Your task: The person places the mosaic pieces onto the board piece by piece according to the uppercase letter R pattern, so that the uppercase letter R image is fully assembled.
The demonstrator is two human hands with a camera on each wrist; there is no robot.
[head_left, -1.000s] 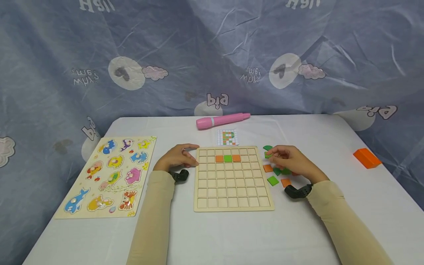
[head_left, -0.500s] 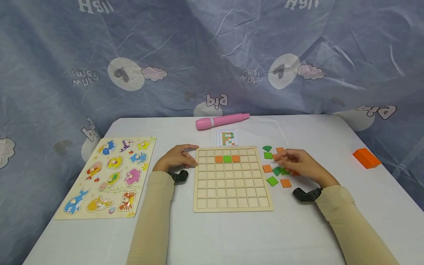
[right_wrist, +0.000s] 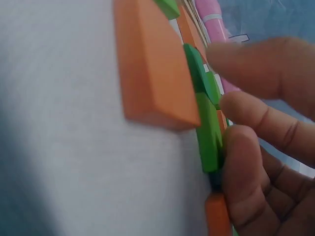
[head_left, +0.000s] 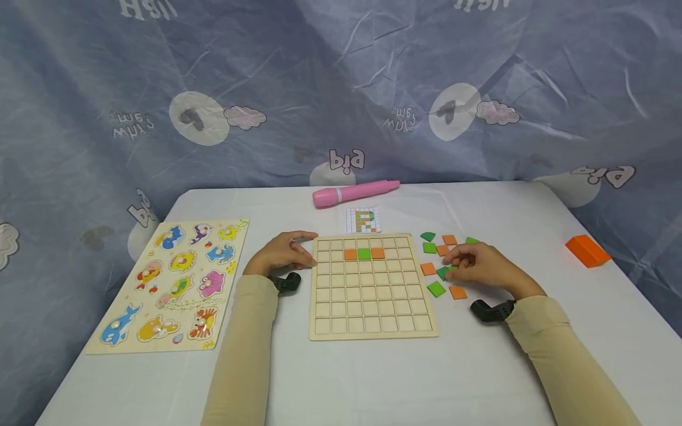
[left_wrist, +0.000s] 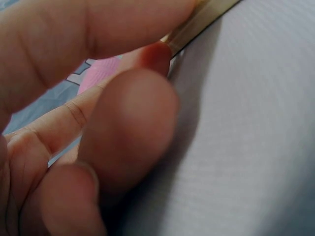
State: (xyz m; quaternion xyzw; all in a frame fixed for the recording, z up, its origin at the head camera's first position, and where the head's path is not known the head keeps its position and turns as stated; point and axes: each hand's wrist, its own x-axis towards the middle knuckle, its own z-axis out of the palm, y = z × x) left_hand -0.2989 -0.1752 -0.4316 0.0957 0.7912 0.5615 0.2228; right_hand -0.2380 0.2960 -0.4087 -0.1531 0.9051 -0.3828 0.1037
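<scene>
A square wooden grid board point(head_left: 373, 290) lies flat in the middle of the table, with two orange tiles and one green tile point(head_left: 363, 254) in its second row. My left hand point(head_left: 281, 254) touches the board's left edge, index finger and thumb spread apart. Over the loose tiles on the right hovers my right hand point(head_left: 482, 266), fingers loosely bent, nothing seen pinched. Its fingertips are close to a dark green tile point(head_left: 443, 273) with a curved side. The right wrist view has the thumb beside a light green tile point(right_wrist: 209, 132); whether they touch, I cannot tell. An orange tile point(right_wrist: 157, 69) is nearest that camera.
Behind the board lie a small pattern card point(head_left: 363, 220) and a pink pen-shaped tube point(head_left: 356, 193). A sea-animal puzzle board point(head_left: 170, 290) is at the left. An orange block point(head_left: 587, 251) sits near the right edge. A curtain point(head_left: 341, 89) hangs behind the table.
My right hand has moved off the green tile, then off an orange tile, rightward and nearer to me. An orange tile it covered now shows. The left hand stays at the board's edge.
</scene>
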